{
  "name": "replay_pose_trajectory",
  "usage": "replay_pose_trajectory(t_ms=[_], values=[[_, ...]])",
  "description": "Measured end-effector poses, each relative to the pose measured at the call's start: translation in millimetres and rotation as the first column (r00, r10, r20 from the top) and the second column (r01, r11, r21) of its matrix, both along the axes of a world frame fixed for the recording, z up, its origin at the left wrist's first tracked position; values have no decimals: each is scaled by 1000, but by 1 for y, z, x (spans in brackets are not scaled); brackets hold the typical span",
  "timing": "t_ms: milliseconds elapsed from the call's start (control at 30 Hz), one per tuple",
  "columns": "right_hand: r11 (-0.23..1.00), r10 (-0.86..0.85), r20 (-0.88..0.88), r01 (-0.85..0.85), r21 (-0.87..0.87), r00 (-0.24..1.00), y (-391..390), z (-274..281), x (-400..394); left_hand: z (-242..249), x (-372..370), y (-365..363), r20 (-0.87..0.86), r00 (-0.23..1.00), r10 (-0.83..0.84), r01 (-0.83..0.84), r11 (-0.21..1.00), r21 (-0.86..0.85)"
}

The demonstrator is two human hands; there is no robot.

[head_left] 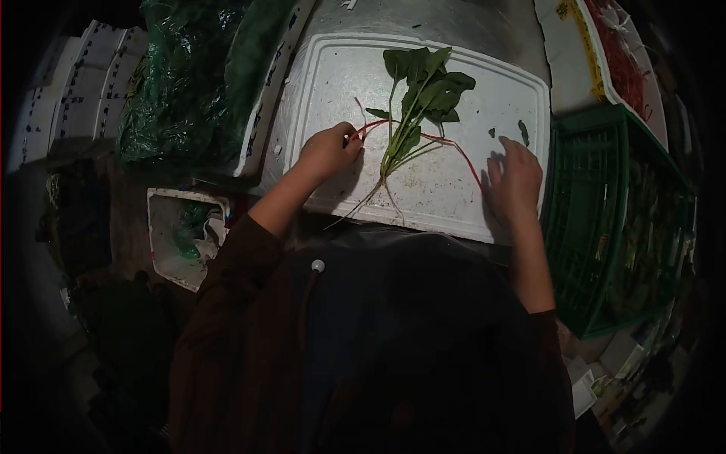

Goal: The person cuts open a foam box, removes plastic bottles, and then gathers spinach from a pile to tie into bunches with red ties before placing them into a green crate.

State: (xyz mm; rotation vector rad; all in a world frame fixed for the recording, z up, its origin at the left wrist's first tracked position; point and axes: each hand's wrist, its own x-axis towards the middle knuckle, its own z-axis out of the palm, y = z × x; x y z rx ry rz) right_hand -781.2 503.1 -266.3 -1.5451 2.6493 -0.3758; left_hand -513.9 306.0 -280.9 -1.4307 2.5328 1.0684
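A small bunch of spinach [412, 121] lies on a white foam lid [325, 83], leaves toward the far side and roots toward me. Across its stems runs a thin red tie [463, 154], with loose ends to both sides. My left hand [331, 153] is closed on the tie's left end, left of the stems. Over the right part of the lid, my right hand [516, 181] has its fingers apart, close to the tie's right end. No grip on the tie shows there. Small leaf scraps [523, 133] and dirt lie on the lid.
At the left stands a foam box [265, 113] with plastic-covered greens [189, 83]. Lower left is a white bin [170, 250]. A green crate [586, 227] stands close on the right, below a white box holding red ties [624, 60].
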Motion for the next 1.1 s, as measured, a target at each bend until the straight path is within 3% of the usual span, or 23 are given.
replay_pose_trajectory(t_ms=[67, 133, 233, 300, 400, 467, 533, 567, 633, 733, 767, 833, 867, 933, 1000, 1067, 1100], values=[[945, 293, 99, -272, -183, 951, -23, -1, 25, 2, 2, 2, 62, 998, 10, -8, 999, -47], [797, 564, -22, -552, -247, 825, -43, 0, 60, 10, -1, 3, 152, 985, -76, 98, 985, -139], [689, 702, -77, -702, -183, 708, -70, -22, 91, 13, 3, 2, 344, 937, -66, 167, 948, -273], [701, 712, -5, -711, -55, 702, -75, -42, 94, 10, 22, 0, 240, 968, -66, 165, 893, -418], [656, 753, -51, -755, -15, 656, -74, -36, 89, 17, 47, 6, 97, 995, -26, 80, 786, -612], [650, 760, -6, -760, 29, 650, -74, -32, 85, 40, 64, 11, 93, 996, 13, 46, 797, -603], [626, 772, 58, -773, 101, 633, -81, -13, 83, 65, 87, 18, -225, 973, -41, -108, 784, -611], [611, 762, 138, -773, 170, 633, -85, -6, 83, 80, 99, 19, -330, 944, 13, -245, 696, -675], [626, 762, 126, -772, 109, 636, -101, 7, 84, 108, 131, 12, -479, 873, 92, -468, 435, -769], [554, 831, 58, -811, -191, 554, -141, 47, 106, 134, 196, -22, -650, 724, 232, -670, 15, -742], [533, 839, 27, -814, -231, 543, -158, 65, 120, 134, 214, -29, -661, 719, 214, -680, 22, -733], [487, 849, -54, -818, -305, 526, -199, 98, 155, 130, 242, -48, -779, 424, 462, -906, 225, -360], [464, 849, -97, -821, -333, 519, -223, 111, 173, 126, 251, -54, -788, 423, 447, -905, 246, -347], [387, 836, -235, -836, -389, 496, -274, 140, 215, 117, 263, -61, -828, 354, 434, -888, 433, -153], [246, 776, -459, -877, -412, 434, -335, 153, 245, 116, 269, -68, -828, 345, 442, -868, 486, -103], [265, 700, -577, -904, -335, 420, -388, 162, 269, 118, 274, -69, -824, 331, 460, -854, 518, -54], [263, 704, -579, -908, -326, 412, -410, 166, 279, 122, 275, -69, -817, 388, 427, -857, 494, -148]])
